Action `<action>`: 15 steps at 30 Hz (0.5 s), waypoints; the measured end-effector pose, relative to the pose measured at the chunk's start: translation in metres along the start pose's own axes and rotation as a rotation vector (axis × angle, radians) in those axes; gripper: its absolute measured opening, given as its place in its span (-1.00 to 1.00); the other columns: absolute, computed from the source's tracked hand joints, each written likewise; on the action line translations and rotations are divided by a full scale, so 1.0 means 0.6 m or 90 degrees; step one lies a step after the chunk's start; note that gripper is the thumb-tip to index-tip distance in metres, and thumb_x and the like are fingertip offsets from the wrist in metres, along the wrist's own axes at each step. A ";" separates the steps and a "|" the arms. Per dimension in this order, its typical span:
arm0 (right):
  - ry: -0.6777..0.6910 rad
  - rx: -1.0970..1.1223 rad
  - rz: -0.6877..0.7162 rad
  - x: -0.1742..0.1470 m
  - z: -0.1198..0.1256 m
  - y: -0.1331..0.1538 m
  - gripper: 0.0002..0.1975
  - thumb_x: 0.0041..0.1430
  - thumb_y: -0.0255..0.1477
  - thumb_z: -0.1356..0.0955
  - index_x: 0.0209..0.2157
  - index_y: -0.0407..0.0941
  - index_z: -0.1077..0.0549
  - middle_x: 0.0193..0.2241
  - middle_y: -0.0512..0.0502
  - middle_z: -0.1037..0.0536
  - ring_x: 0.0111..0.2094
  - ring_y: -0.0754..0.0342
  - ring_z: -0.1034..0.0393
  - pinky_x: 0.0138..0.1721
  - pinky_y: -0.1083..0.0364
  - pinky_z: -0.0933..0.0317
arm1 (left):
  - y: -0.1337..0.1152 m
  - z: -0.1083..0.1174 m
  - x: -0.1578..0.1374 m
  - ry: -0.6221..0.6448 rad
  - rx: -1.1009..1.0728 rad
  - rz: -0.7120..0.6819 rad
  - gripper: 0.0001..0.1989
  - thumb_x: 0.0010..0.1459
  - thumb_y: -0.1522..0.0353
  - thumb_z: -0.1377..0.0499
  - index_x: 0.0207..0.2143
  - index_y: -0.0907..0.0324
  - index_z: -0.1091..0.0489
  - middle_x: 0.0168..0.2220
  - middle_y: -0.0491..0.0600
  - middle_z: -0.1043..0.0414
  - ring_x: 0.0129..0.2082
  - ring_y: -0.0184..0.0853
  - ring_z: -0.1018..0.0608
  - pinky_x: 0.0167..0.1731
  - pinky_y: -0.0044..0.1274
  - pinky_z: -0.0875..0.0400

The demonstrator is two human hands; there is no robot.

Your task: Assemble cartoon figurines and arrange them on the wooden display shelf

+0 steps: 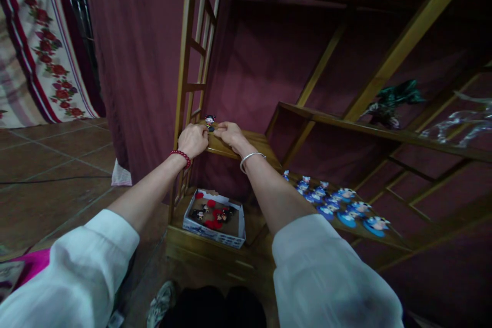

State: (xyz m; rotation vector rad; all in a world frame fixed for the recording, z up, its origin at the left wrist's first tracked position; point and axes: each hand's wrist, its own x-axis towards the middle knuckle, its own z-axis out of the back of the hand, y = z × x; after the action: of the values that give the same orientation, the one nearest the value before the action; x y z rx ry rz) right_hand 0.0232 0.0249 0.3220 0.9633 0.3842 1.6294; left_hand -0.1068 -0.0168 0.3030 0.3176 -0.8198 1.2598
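A small black-haired figurine (209,121) in dark, red and yellow colours stands upright on a wooden shelf (246,141) at the left of the shelving unit. My left hand (193,139), with a red bead bracelet at the wrist, has its fingers curled in at the left of the figurine's dark base. From the other side my right hand (229,135), with a silver bangle below it, pinches at the base's right edge. Below sits an open cardboard box (241,229) holding several red and black figurines (221,217).
Several blue-and-white figurines (328,207) stand on a lower shelf at the right. Higher up are a dark green ornament (395,100) and a clear glass-like animal figure (461,120). A lattice side panel (196,46) borders the shelf at left, beside a maroon curtain (134,61).
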 end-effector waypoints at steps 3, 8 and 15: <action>-0.011 -0.015 0.021 -0.013 0.002 0.000 -0.74 -0.16 -0.43 -0.34 -0.32 -0.17 -0.41 -0.46 0.00 -0.46 -0.48 0.21 -0.30 -0.44 0.24 -0.16 | -0.005 0.004 -0.010 -0.028 -0.051 0.024 -0.71 0.03 0.37 0.07 -0.29 0.16 -0.41 -0.30 0.03 -0.45 -0.26 -0.25 -0.43 -0.25 -0.48 -0.28; -0.009 -0.006 0.042 -0.043 0.008 0.009 -0.76 -0.14 -0.40 -0.32 -0.35 -0.18 -0.44 -0.50 0.02 -0.46 -0.52 0.21 -0.28 -0.48 0.24 -0.14 | -0.019 0.012 -0.031 -0.038 -0.124 0.033 -0.72 0.03 0.38 0.07 -0.31 0.15 -0.41 -0.31 0.00 -0.45 -0.26 -0.26 -0.42 -0.24 -0.48 -0.27; 0.014 0.024 0.087 -0.091 0.023 0.026 -0.79 -0.07 -0.45 -0.28 -0.35 -0.19 -0.46 -0.46 -0.01 -0.49 -0.45 0.20 -0.31 -0.35 0.20 -0.19 | -0.036 0.022 -0.058 -0.063 -0.172 0.009 -0.73 0.04 0.40 0.08 -0.33 0.17 -0.40 -0.29 -0.03 -0.43 -0.23 -0.31 -0.40 -0.18 -0.50 -0.24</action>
State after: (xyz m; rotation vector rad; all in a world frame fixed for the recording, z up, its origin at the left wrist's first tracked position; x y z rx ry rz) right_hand 0.0242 -0.0335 0.3200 1.0183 0.3717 1.7633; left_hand -0.0943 -0.0565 0.2928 0.1571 -1.0656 1.1364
